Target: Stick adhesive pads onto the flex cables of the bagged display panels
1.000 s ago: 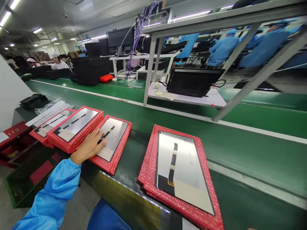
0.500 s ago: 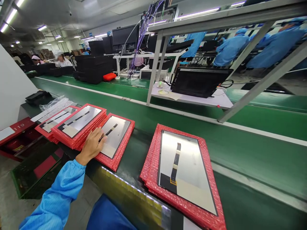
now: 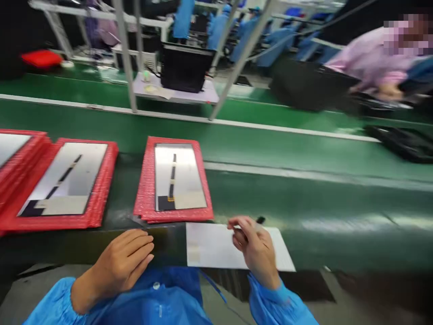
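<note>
1. The left hand (image 3: 120,262) lies empty on the dark front edge of the conveyor, its fingers (image 3: 142,243) loosely together and clamped on nothing.
2. The right hand (image 3: 253,246) pinches a small black object (image 3: 260,220) between thumb and fingers, just above a white sheet (image 3: 206,246) that lies on the belt edge.
3. Beyond the hands, red bubble-padded stacks sit in a row on the green conveyor belt (image 3: 270,151). The nearest whole stack (image 3: 145,180) is just behind the white sheet, and each holds a silvery display panel (image 3: 177,176) with a dark ribbon strip.
4. Three stacks show, and the left one is cut off by the frame edge.
5. Two blue sleeves enter from below, with the buttoned blue smock (image 3: 155,286) between them.
6. Across the belt, a steel-legged shelf (image 3: 176,95) carries one black monitor (image 3: 184,67). A red pad (image 3: 42,58) lies to its left.
7. At upper right, a co-worker in a pink smock (image 3: 372,63) reaches toward dark gear, and a black bag (image 3: 399,143) lies on the far belt.
8. Several blue-clad workers stand far off, too blurred to count.
9. Motion blur hides the black object's exact shape.
</note>
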A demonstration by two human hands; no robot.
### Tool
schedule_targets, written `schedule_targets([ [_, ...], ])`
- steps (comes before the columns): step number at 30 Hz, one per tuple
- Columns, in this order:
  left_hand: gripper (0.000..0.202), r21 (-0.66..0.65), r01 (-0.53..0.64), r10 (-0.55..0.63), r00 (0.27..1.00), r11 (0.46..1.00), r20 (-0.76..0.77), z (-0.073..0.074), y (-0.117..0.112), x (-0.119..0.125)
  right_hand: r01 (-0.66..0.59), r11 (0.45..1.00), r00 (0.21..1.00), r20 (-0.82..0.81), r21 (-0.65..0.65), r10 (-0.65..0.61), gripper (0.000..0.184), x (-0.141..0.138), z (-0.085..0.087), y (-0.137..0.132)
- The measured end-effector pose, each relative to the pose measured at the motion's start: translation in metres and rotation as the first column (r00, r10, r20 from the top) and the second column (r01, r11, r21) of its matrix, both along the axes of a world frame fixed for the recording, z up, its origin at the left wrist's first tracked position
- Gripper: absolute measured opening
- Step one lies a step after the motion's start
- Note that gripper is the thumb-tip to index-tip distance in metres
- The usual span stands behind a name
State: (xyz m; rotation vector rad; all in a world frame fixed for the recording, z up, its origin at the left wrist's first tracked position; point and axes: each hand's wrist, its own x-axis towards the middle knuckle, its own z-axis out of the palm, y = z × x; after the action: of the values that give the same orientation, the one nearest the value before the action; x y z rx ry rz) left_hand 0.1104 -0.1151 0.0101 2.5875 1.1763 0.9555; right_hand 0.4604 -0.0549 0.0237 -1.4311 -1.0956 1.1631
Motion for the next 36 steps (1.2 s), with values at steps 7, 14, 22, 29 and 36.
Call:
schedule_targets([
  [7, 0.029, -0.068, 0.269, -0.274, 0.957, 0.961, -0.09, -0.028, -0.001, 0.063, 0.178, 0.984, 0.984, -0.024, 0.014, -0.177, 0.066, 0.002, -0.02, -0.018],
  [14, 0.043, -0.171, 0.246, -0.285, 0.922, 0.954, -0.262, -0.038, 0.009, 0.093, -0.065, 0.989, 0.998, 0.009, -0.132, 0.066, 0.053, -0.005, -0.023, -0.038],
  [22, 0.035, -0.025, 0.085, -0.088, 0.98, 0.996, -0.18, -0.039, -0.003, 0.059, -0.073, 0.987, 0.995, 0.06, -0.143, 0.083, 0.036, -0.021, -0.03, -0.048],
  [29, 0.046, -0.04, 0.04, -0.051, 0.94, 0.998, -0.337, -0.036, 0.002, 0.016, -0.174, 0.98, 0.982, 0.058, -0.1, 0.18, 0.02, -0.051, -0.026, -0.041],
  [36, 0.043, -0.123, 0.151, -0.18, 0.942, 0.981, -0.283, -0.031, 0.001, 0.028, -0.186, 0.979, 0.977, 0.092, -0.085, 0.193, 0.017, -0.057, -0.027, -0.038],
])
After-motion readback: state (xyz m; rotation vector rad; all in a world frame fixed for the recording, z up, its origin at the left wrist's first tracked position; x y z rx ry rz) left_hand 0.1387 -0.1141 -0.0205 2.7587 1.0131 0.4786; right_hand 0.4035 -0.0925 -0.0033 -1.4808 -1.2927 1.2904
